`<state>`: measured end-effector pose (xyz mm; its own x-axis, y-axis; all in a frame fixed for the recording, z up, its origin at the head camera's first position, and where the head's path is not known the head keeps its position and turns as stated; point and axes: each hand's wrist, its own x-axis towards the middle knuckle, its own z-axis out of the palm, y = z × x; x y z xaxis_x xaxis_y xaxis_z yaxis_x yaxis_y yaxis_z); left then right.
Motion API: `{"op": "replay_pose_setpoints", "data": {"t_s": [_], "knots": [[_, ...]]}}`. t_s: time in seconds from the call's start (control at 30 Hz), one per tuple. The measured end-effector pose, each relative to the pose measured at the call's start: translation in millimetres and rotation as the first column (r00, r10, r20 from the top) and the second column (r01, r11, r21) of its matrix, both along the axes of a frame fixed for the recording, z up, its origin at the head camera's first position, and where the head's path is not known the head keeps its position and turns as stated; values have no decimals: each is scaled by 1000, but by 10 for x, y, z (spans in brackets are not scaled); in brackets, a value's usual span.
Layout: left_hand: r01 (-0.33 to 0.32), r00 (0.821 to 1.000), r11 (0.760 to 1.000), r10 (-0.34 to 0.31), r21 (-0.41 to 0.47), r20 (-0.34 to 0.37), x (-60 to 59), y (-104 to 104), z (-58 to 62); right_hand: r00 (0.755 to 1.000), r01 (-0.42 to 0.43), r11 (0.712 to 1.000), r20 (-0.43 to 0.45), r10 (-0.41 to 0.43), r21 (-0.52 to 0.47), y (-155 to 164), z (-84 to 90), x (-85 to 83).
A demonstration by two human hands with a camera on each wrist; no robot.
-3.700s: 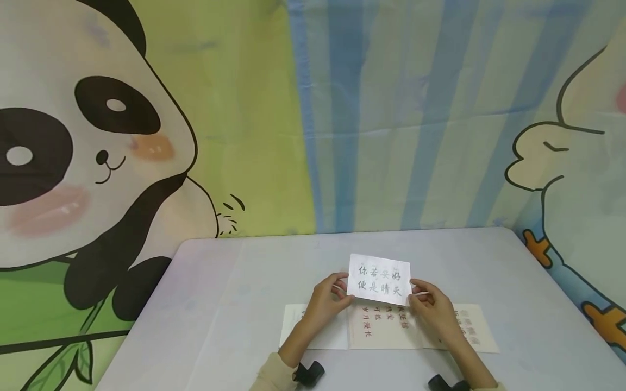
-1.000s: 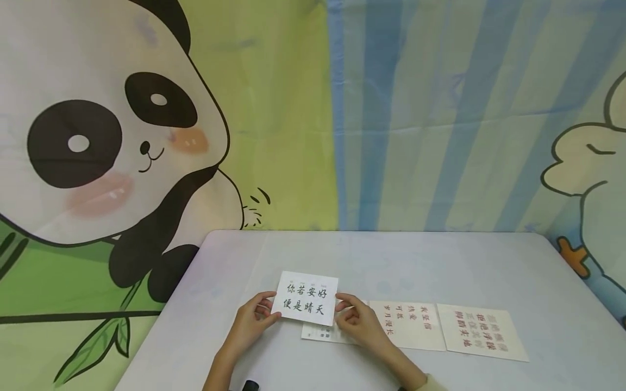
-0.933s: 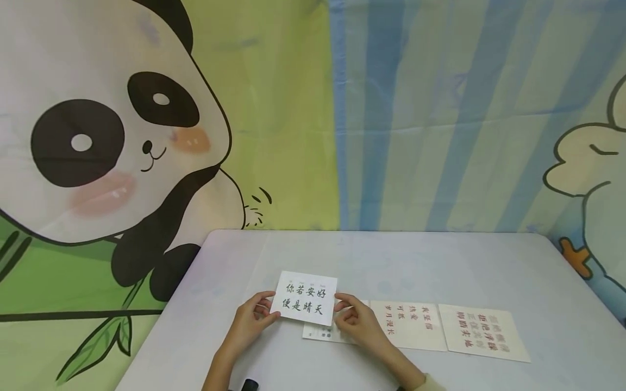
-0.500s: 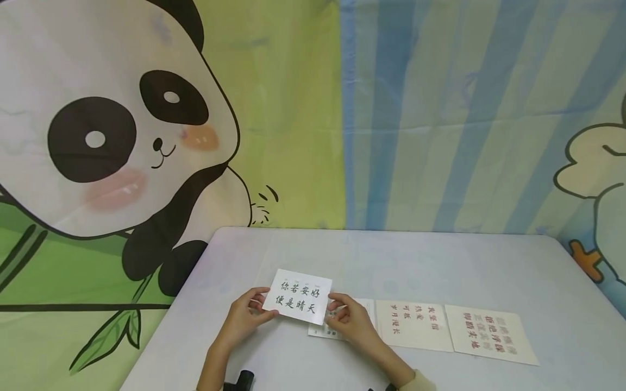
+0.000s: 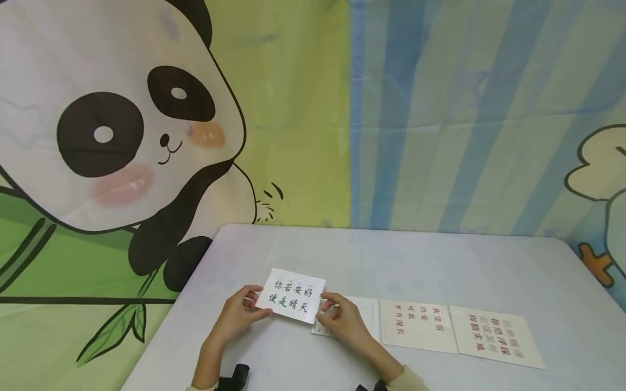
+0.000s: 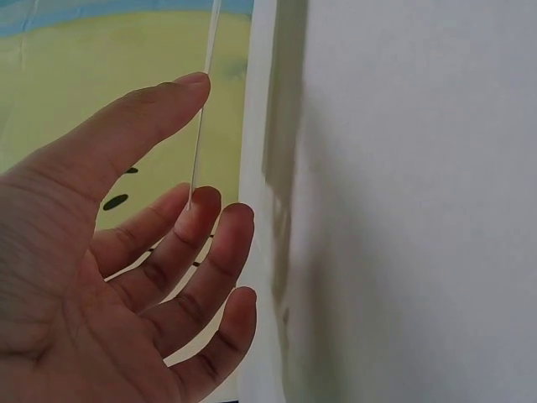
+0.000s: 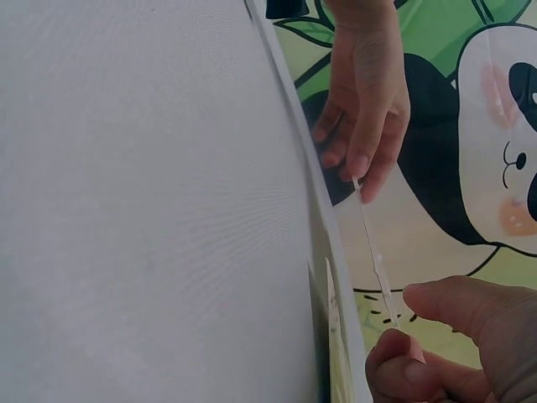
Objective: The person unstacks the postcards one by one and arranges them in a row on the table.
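White card (image 5: 290,296) with dark characters held above table (image 5: 440,266), lower-left area. Left hand (image 5: 235,317) pinches card's 9 o'clock edge, thumb on front, fingers behind. Right hand (image 5: 339,321) pinches 3 o'clock edge. Three cream cards in row on table: first (image 5: 368,315) partly under right hand, second (image 5: 415,325) and third (image 5: 496,335) toward 3 o'clock.

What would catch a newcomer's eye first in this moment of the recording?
Most striking is the huge cartoon panda printed on the green and blue backdrop cloth behind the pale grey table. Near the table's front edge, the left hand and right hand pinch the two ends of a white card with two rows of black Chinese characters, lifted above the tabletop. To its right, three cream cards lie flat in a row, two showing reddish characters.
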<state>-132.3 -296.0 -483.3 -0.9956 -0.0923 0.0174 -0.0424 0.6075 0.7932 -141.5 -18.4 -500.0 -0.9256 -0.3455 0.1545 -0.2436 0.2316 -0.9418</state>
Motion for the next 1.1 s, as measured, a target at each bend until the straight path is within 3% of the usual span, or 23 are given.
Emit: {"op": "replay_pose_setpoints", "data": {"t_s": [0.33,0.67,1.1], "knots": [[2,1000,999,-1,-47,22,16,-49,50,998,-29,1000,52,28,7,-89,0,-32],[-1,997,991,10,-132,74,61,-57,92,1000,-8,994,5,7,110,-151,-60,-44],[1,991,975,30,-223,134,147,-53,170,999,-53,981,4,53,187,-185,-52,-9]]}}
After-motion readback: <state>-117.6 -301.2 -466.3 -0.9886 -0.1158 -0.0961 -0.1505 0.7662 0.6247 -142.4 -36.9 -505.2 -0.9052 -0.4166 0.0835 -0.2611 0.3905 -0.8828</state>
